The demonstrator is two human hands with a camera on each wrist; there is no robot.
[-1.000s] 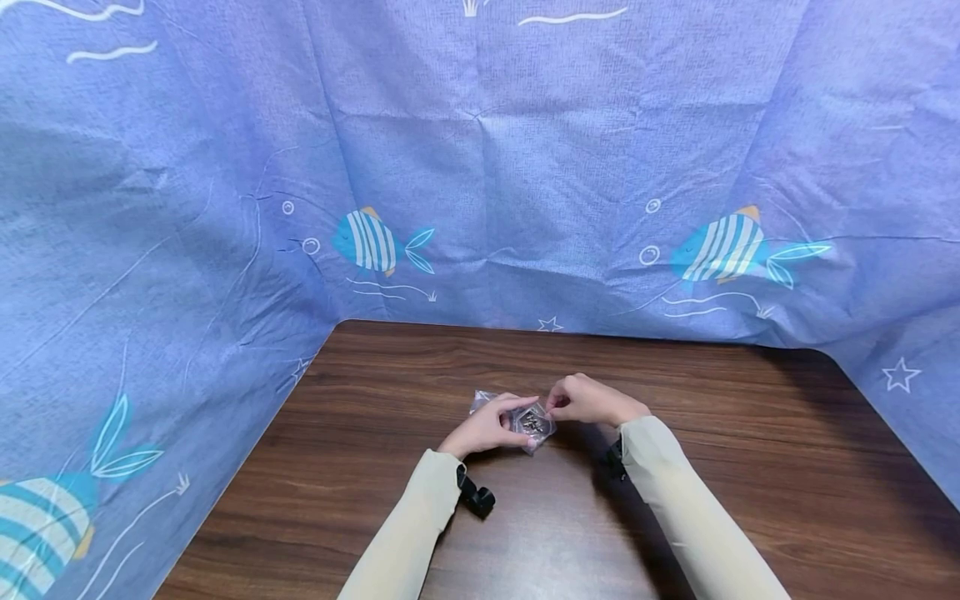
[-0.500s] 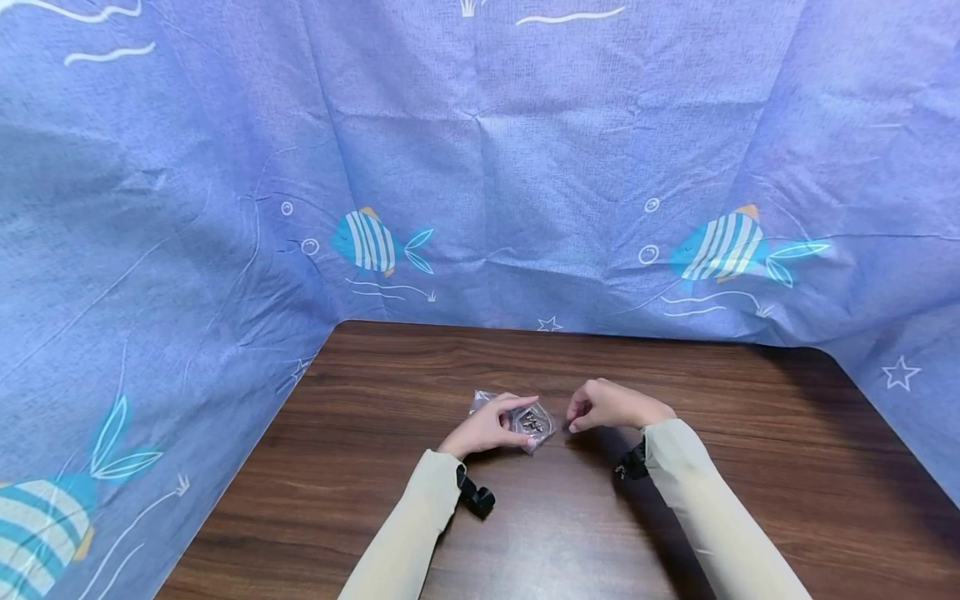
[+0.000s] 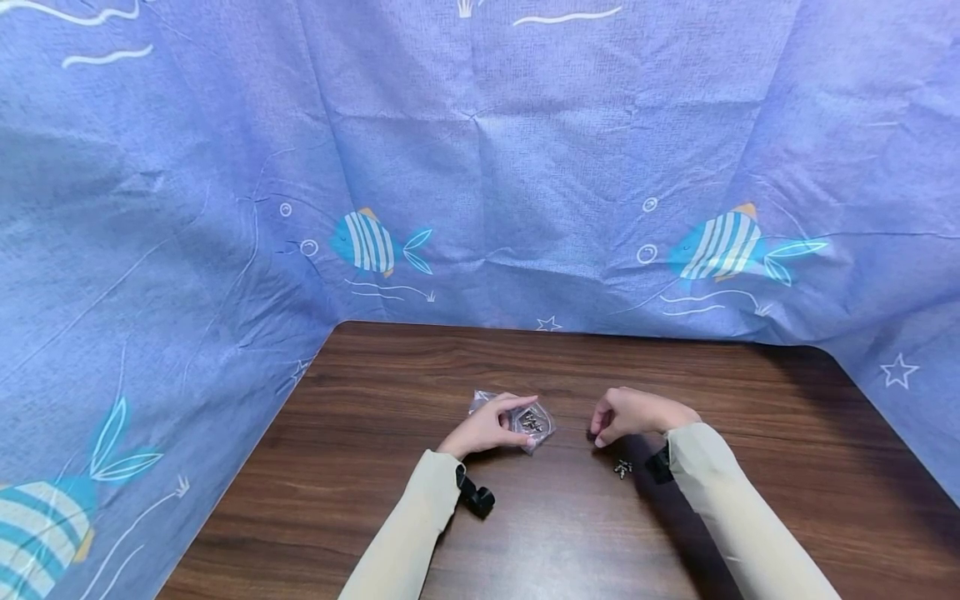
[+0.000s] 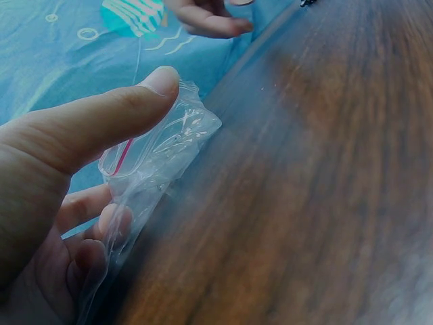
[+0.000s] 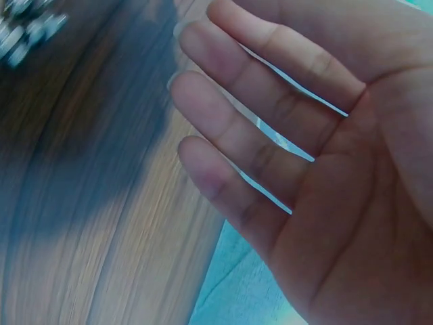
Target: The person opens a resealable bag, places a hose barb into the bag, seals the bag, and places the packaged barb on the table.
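Observation:
My left hand [image 3: 487, 425] holds a clear zip bag [image 4: 162, 145] by its side, thumb on top and fingers curled beneath. A pink zip line shows on the bag in the left wrist view. Several small metal pieces, screw-like [image 3: 532, 422], lie inside the bag. To the bag's right, my right hand [image 3: 630, 413] is low over the table with thumb and forefinger bent toward each other. Its other fingers curve loosely in the right wrist view. I cannot tell whether its fingertips pinch a small piece. Beside that hand lies a little pile of loose metal pieces [image 3: 623, 468].
The brown wooden table [image 3: 375, 517] has a blue fish-print cloth [image 3: 555, 167] hanging behind it and along its sides. A black wrist camera [image 3: 476, 496] juts from the left wrist, close over the table.
My right hand has moved away from the bag, rightward and slightly nearer me, uncovering the small pile of metal pieces. My left hand keeps its hold on the bag in the same place.

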